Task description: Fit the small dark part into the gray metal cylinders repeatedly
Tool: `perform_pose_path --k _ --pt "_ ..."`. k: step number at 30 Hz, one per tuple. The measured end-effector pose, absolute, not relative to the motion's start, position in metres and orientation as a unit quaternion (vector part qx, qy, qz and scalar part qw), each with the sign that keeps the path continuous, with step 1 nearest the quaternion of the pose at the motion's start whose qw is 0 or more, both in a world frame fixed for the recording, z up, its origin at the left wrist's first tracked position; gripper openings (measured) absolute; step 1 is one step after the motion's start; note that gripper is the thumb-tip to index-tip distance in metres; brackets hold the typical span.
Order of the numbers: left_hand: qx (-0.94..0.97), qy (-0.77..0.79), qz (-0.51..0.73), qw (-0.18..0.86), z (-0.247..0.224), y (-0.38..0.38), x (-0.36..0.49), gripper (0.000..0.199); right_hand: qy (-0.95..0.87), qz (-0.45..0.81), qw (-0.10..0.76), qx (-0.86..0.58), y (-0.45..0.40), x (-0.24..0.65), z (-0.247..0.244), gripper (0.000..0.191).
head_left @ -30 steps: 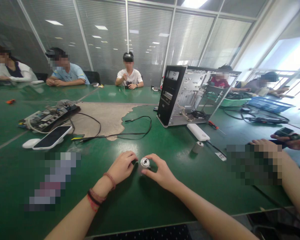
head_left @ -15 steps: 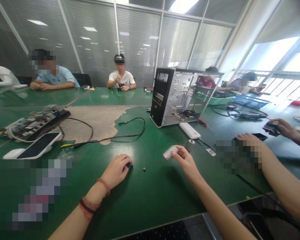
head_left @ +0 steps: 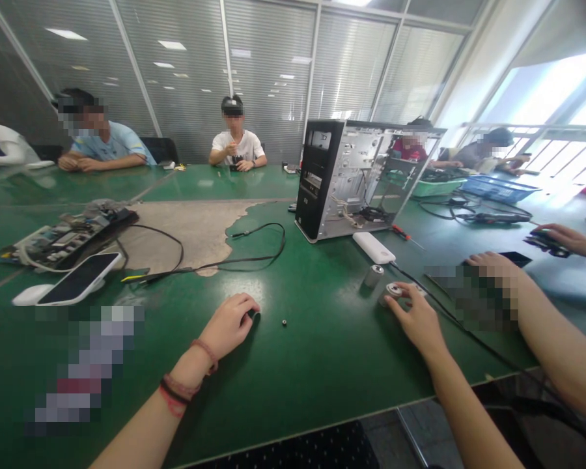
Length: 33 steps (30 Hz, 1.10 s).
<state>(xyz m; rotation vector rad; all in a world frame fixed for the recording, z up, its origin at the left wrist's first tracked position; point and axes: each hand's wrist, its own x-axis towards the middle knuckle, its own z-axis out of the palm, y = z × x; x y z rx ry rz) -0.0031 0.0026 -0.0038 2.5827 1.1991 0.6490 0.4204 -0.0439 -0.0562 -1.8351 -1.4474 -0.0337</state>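
Observation:
My right hand [head_left: 417, 312] pinches a short silver metal cylinder [head_left: 390, 294] with a raised ring on its top end, between thumb and fingers. It is upright, at or just above the green table. A similar metal cylinder [head_left: 374, 276] stands to its left, a small gap away. My left hand [head_left: 232, 324] rests on the table with fingers loosely bent and the thumb apart from them; nothing shows in it, though the palm side is hidden. Between my hands lies a tiny round metal part [head_left: 284, 322], nearest to my left fingertips.
An open computer case [head_left: 322, 182] stands ahead, with a white power bank [head_left: 374, 247] and a screwdriver [head_left: 403, 233] before it. A circuit board assembly [head_left: 78, 234], a phone [head_left: 78, 280] and a black cable [head_left: 254, 259] lie left. A co-worker's hands [head_left: 498, 273] are close at right.
My right hand has moved right, bringing the cylinder from a tilted position in the air to upright beside the other one. My left hand stays in place. The view has shifted slightly.

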Motion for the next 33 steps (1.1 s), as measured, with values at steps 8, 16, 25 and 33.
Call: perform_pose_path --k 8,16,25,33 --pt "0.88 0.411 0.216 0.1 -0.005 0.003 -0.005 0.026 -0.58 -0.076 0.386 -0.714 -0.048 0.409 -0.045 0.047" --pt "0.879 0.408 0.222 0.106 -0.001 0.002 -0.006 0.03 -0.783 0.041 0.33 -0.526 -0.048 0.301 0.015 0.025" --pt "0.882 0.407 0.218 0.095 -0.003 0.002 -0.008 0.03 -0.869 0.092 0.201 -0.442 -0.033 0.221 -0.012 0.013" --pt "0.882 0.409 0.211 0.105 -0.003 0.002 -0.006 0.03 -0.809 0.1 0.293 -0.499 -0.028 0.277 0.002 0.01"
